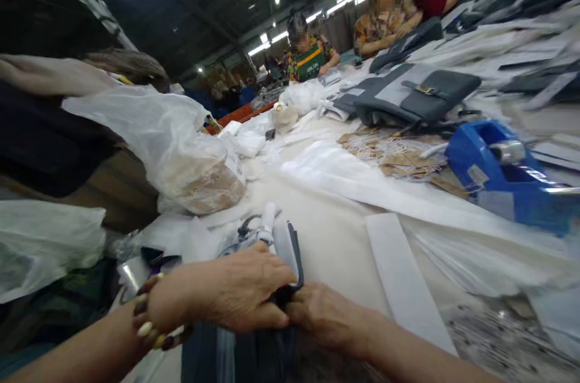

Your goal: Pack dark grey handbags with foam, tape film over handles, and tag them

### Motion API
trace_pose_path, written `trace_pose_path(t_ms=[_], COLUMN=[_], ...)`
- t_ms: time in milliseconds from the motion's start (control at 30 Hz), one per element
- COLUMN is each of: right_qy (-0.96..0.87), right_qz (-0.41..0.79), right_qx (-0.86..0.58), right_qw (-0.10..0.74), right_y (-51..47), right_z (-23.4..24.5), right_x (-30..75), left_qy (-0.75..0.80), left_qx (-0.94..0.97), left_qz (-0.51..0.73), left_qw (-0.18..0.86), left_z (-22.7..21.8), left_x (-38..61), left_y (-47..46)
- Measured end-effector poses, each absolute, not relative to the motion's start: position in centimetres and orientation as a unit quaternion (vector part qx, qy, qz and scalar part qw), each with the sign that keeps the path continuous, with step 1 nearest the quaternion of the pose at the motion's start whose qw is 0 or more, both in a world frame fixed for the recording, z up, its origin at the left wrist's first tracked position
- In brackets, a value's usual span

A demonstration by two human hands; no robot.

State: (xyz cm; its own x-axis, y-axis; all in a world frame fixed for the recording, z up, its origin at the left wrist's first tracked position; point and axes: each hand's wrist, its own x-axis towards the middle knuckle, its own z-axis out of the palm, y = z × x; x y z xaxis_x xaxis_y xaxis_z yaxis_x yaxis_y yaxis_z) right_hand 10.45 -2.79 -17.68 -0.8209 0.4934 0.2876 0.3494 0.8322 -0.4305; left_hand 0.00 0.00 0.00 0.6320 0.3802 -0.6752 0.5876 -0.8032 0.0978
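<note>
A dark blue-grey bag lies on the table close in front of me, with a strap and a white wrap showing at its far end. Across its top lies my left hand, wearing a beaded bracelet; its fingers and thumb close on the bag's dark edge. My right hand grips the same edge from the right, fingers curled and touching my left hand. Both hands cover the exact spot they hold. A long white paper strip lies to the right.
A blue tape dispenser stands at the right beside brown string tags. Finished-looking dark bags are heaped behind. At left, a clear plastic bag sits near a person's arm. Several people work along the far side.
</note>
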Motion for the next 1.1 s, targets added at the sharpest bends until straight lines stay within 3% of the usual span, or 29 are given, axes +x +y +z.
trace_pose_path(t_ms=[167, 333, 533, 900, 1100], right_qy=[-0.934, -0.93, -0.922, -0.861, -0.858], right_qz=[0.183, 0.177, 0.184, 0.315, 0.252], right_qx=[-0.246, -0.265, -0.294, -0.353, -0.414], right_qw=[0.182, 0.183, 0.173, 0.187, 0.173], right_y=[-3.8, -4.3, -5.9, -6.7, -7.6], right_z=[-19.0, -20.4, -21.5, -19.8, -18.1], right_x=[11.7, 11.5, 11.4, 13.2, 15.1], left_qy=[0.357, 0.436, 0.397, 0.307, 0.223], left_qx=[0.882, 0.875, 0.903, 0.94, 0.915], left_qz=[-0.218, -0.077, -0.049, -0.056, -0.266], left_qw=[0.218, 0.198, 0.158, 0.139, 0.208], left_z=[-2.3, -8.8, -13.6, -10.8, -6.7], left_x=[-3.2, -6.1, -6.4, -5.6, -1.7], left_y=[0.6, 0.3, -0.4, 1.2, 3.4])
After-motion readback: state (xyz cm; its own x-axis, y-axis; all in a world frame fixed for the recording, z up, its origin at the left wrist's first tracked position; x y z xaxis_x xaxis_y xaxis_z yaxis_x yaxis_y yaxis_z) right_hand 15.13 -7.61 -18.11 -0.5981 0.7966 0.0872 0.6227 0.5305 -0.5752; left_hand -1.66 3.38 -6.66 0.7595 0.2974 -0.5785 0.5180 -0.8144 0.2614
